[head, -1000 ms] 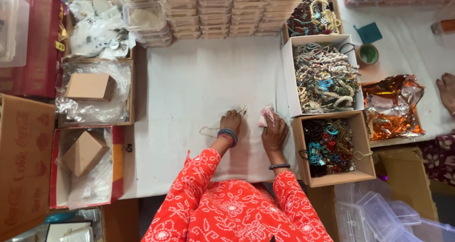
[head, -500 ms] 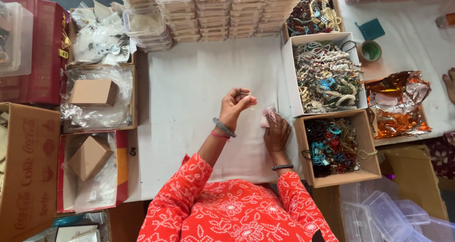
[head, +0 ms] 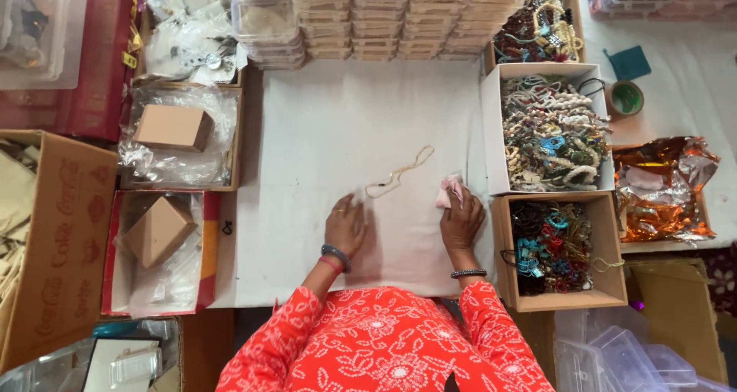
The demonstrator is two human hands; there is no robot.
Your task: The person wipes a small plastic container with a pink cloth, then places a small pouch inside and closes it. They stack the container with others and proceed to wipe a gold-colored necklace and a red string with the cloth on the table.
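one thin beige string necklace (head: 399,173) lies in a loose wavy line on the white cloth of the bench (head: 322,108), running from just above our left hand (head: 345,224) up and to the right. it now rests flat on the cloth; half a second ago our left hand was raised off the bench with its fingers bunched, and now it is down, so we judge the strand has just been laid out rather than held aloft. the left fingers lie close together, pressing the near end of the strand and a small clear bit beside it; whether they pinch it we cannot tell. our right hand (head: 461,221) has hardly moved: its fingers curl around a small pink pouch (head: 450,191), holding it against the cloth just right of the strand.

further out, a white box of pale beaded necklaces (head: 554,131) stands to the right, and below it a cardboard box of dark and turquoise pieces (head: 554,246). stacked clear plastic containers (head: 368,16) line the far edge. on the left sit trays with small brown boxes (head: 173,125) on crinkled plastic. a crumpled orange foil wrapper (head: 662,185) lies at far right.
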